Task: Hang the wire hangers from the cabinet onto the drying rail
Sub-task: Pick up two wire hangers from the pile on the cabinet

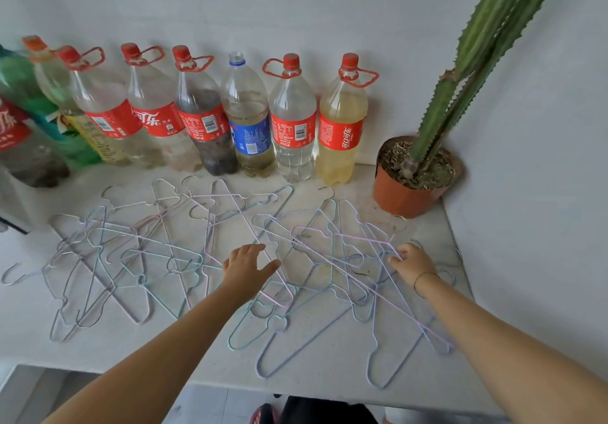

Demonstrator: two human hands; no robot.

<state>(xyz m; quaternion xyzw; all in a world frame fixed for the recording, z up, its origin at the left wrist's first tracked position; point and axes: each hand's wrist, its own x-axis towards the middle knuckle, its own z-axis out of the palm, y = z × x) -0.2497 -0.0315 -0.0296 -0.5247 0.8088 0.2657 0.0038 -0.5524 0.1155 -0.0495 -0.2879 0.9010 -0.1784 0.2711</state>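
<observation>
Several thin wire hangers [158, 249] in pale blue, pink and grey lie tangled flat across the white cabinet top [322, 358]. My left hand [246, 267] hovers over the middle of the pile, fingers spread, holding nothing that I can see. My right hand [413, 262] rests on the right part of the pile, its fingertips pinching a pink hanger [345, 234] near its neck. The drying rail is not in view.
A row of large plastic bottles [292, 121] with red caps stands along the back wall. A tall cactus in an orange pot [406, 193] fills the back right corner. The cabinet's front edge runs below my forearms, with floor beyond.
</observation>
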